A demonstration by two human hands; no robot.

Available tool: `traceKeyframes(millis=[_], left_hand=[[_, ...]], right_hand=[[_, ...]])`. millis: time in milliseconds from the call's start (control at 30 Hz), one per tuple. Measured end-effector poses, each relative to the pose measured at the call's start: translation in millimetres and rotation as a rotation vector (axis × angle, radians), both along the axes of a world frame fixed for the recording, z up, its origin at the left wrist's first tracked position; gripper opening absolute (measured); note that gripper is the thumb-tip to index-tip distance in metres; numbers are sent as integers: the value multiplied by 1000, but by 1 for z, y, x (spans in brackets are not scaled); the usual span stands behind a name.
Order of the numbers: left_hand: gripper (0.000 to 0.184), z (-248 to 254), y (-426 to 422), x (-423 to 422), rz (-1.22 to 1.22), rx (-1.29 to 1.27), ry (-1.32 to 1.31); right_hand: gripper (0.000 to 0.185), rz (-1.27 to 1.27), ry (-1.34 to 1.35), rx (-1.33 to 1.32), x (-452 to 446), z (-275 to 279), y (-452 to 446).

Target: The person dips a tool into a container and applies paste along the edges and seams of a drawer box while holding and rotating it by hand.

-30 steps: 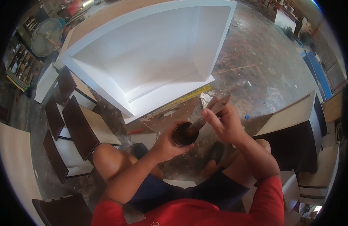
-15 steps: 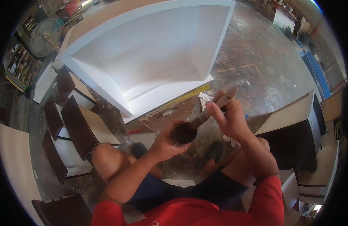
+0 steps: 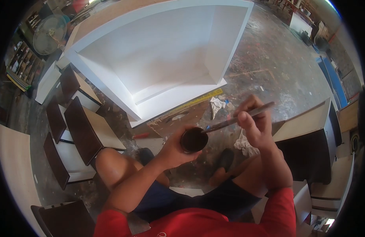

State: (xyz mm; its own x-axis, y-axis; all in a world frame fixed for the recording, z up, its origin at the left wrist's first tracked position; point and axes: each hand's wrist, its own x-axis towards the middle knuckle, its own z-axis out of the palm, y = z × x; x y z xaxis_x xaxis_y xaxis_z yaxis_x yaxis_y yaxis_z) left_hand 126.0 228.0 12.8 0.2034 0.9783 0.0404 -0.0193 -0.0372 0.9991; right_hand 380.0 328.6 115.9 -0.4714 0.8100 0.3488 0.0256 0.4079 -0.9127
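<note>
My left hand [image 3: 177, 150] is wrapped round a small dark can [image 3: 194, 141], its open top facing up. The fingers of my right hand [image 3: 255, 121] pinch the handle of a brush [image 3: 238, 119]. The brush slants down to the left, with its tip at the can's right rim. What is inside the can looks dark and cannot be made out. Beyond both hands lies a large white cabinet frame [image 3: 158, 51], its open side towards me.
Several dark-fronted drawers [image 3: 89, 130] stand at the left. A dark-fronted cabinet piece [image 3: 305, 148] is at the right. White crumpled cloths [image 3: 245, 145] and a yellow level [image 3: 198, 98] lie on the floor. A fan [image 3: 50, 34] stands at the upper left.
My right hand has moved to the right, and the brush now lies flatter, drawn to the can's rim. My left hand still holds the can in about the same place.
</note>
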Motion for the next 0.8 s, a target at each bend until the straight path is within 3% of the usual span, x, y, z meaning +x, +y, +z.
traceKeyframes(millis=[167,267,367,667,800], left_hand=[[74,8,-1,1,-62,-145,-180],[72,2,-3,0,-4,74,-48],[73,-3,-6,-2,3,-19,-151],[70,-4,-4,-6,11,26,-72],[74,6,-5,-5,-48,-71,-137]], right_hand=[[17,217,-42,-177,-8,-16,6],[16,227,-36,-237,-4,-24,15],[16,195,-21,-208,1,-20,20],[15,103,33,-38,11,-13,26],[19,64,81,-234,3,-17,14]])
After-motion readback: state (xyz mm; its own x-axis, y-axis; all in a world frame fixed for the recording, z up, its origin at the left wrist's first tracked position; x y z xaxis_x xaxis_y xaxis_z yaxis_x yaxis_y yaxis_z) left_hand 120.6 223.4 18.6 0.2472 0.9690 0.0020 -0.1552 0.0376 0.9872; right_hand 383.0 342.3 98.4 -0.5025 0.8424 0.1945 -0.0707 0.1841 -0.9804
